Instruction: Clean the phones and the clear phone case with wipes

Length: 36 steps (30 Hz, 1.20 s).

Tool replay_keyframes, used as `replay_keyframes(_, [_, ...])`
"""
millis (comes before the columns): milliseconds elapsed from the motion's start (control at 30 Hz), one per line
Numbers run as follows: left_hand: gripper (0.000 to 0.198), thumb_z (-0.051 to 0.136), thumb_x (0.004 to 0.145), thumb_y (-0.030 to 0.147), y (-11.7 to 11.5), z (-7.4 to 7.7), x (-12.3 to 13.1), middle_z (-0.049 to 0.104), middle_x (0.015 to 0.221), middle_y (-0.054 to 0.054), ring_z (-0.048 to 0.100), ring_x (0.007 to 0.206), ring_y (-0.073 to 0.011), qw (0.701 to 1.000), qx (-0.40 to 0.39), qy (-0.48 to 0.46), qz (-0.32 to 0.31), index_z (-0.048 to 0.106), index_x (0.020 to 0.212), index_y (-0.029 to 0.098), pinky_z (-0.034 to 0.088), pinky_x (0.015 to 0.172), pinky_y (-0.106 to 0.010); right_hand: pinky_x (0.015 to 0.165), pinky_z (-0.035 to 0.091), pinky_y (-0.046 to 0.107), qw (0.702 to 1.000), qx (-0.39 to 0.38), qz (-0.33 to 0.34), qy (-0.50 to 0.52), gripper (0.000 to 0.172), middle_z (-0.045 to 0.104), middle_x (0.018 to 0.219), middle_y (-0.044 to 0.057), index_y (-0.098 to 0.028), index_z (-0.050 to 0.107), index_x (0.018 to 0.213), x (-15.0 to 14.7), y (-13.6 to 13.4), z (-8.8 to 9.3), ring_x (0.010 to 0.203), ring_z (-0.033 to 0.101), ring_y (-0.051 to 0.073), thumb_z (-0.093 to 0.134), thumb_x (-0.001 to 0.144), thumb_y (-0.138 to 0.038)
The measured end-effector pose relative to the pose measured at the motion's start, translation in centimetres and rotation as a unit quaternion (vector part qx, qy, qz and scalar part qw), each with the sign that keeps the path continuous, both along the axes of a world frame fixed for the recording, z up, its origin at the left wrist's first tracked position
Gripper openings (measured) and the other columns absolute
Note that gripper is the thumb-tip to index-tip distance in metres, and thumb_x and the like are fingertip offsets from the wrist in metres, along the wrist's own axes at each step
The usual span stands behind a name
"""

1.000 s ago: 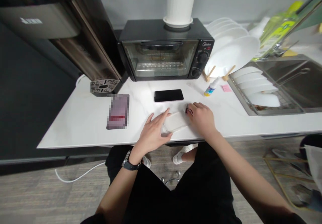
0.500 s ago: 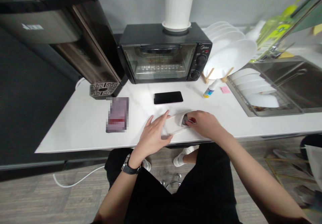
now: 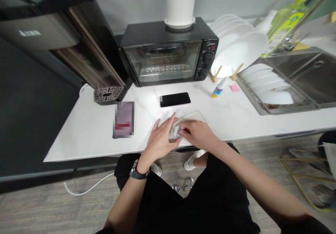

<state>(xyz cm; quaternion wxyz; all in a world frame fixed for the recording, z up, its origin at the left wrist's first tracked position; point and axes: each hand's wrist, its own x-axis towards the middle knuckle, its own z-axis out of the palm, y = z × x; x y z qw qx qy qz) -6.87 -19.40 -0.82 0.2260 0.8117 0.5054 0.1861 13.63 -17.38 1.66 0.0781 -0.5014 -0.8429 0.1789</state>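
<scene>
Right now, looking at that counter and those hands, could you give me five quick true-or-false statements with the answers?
1. The right hand pinches a crumpled, pale cloth-like piece. True.
2. The left hand is raised well away from the clear case. False: the left hand is at one end of the case, thumb and fingers spread.
3. The black phone lies on the counter, in front of the toaster oven. True.
4. The watch is on the right wrist. False: the watch is on the left wrist.
5. The small spray bottle lies in the sink. False: the bottle stands on the counter, beside a pink note.
</scene>
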Motion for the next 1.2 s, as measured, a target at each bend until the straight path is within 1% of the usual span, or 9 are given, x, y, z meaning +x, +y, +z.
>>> replay_keyframes(167, [0.102,0.070,0.094,0.033,0.0,-0.1,0.0,0.054,0.166,-0.007,0.049,0.155,-0.0247,1.000,0.003,0.002,-0.002,0.005,0.173,0.034,0.012,0.137,-0.054,0.068,0.034,0.032,0.980,0.059,-0.122,-0.145,0.018,0.077,0.091,0.009,-0.021,0.073,0.092,4.4,1.6,0.6,0.085,0.068,0.025,0.060,0.102,-0.028])
replay_keyframes(300, [0.101,0.070,0.094,0.033,0.1,0.0,0.0,0.053,0.166,-0.006,0.048,0.156,-0.0243,1.000,-0.004,-0.002,-0.002,0.005,0.173,0.036,0.011,0.137,-0.056,0.072,0.038,0.034,0.966,0.150,-0.166,-0.133,0.021,0.077,0.101,0.014,-0.016,0.072,0.103,3.2,2.8,-0.6,0.097,0.068,0.028,0.052,0.105,-0.022])
replay_keyframes(567, [0.103,0.069,0.094,0.032,0.2,-0.4,-0.1,0.051,0.168,-0.008,0.053,0.153,-0.0241,1.000,0.006,0.016,0.004,0.004,0.174,0.033,0.015,0.137,-0.053,0.080,0.042,0.029,0.997,0.059,0.037,0.043,0.011,0.077,0.103,0.006,-0.020,0.070,0.099,-2.1,0.4,-0.8,0.097,0.068,0.021,0.062,0.104,-0.026])
replay_keyframes(700, [0.102,0.068,0.096,0.036,0.2,-0.2,-0.1,0.051,0.168,-0.008,0.049,0.155,-0.0247,1.000,0.005,0.012,-0.006,0.003,0.173,0.033,0.013,0.137,-0.054,0.068,0.035,0.030,0.997,0.032,-0.036,-0.053,0.018,0.076,0.089,0.005,-0.022,0.070,0.090,1.4,0.0,0.0,0.081,0.067,0.020,0.063,0.103,-0.031])
replay_keyframes(800, [0.101,0.069,0.096,0.035,0.1,0.0,-0.1,0.050,0.168,-0.007,0.047,0.156,-0.0250,1.000,0.002,0.009,-0.009,0.003,0.173,0.035,0.011,0.137,-0.056,0.069,0.036,0.032,0.982,0.068,-0.101,-0.142,0.018,0.077,0.092,0.009,-0.021,0.073,0.094,4.4,1.1,0.5,0.087,0.069,0.024,0.060,0.103,-0.028])
replay_keyframes(933, [0.100,0.068,0.097,0.035,0.2,0.1,-0.2,0.051,0.168,-0.006,0.048,0.156,-0.0247,1.000,-0.002,0.010,-0.012,0.003,0.173,0.035,0.010,0.137,-0.056,0.075,0.041,0.037,0.962,0.136,-0.168,-0.166,0.024,0.077,0.101,0.016,-0.015,0.073,0.103,3.7,2.3,-0.2,0.099,0.069,0.031,0.052,0.107,-0.025])
replay_keyframes(1000, [0.100,0.068,0.097,0.036,0.3,0.0,-0.2,0.049,0.169,-0.007,0.047,0.156,-0.0251,1.000,-0.001,0.016,-0.010,0.004,0.173,0.035,0.012,0.136,-0.056,0.080,0.043,0.038,0.970,0.137,-0.152,-0.130,0.026,0.077,0.105,0.018,-0.014,0.072,0.106,1.2,2.2,-0.8,0.102,0.069,0.031,0.048,0.108,-0.023])
replay_keyframes(1100, [0.103,0.070,0.094,0.034,0.5,-0.2,-0.3,0.046,0.172,-0.009,0.050,0.155,-0.0254,1.000,-0.002,0.023,-0.005,0.004,0.173,0.033,0.015,0.136,-0.055,0.089,0.046,0.036,0.993,0.112,-0.033,-0.036,0.023,0.077,0.112,0.015,-0.015,0.072,0.114,-2.4,1.1,-1.2,0.107,0.068,0.028,0.051,0.108,-0.022])
replay_keyframes(1200, [0.105,0.070,0.092,0.032,0.5,-0.3,-0.3,0.048,0.170,-0.010,0.052,0.154,-0.0253,1.000,-0.005,0.026,-0.001,0.005,0.174,0.031,0.016,0.136,-0.054,0.091,0.047,0.035,0.997,0.075,0.032,-0.004,0.018,0.079,0.113,0.010,-0.018,0.074,0.111,-2.8,0.1,-0.6,0.108,0.069,0.027,0.057,0.105,-0.024])
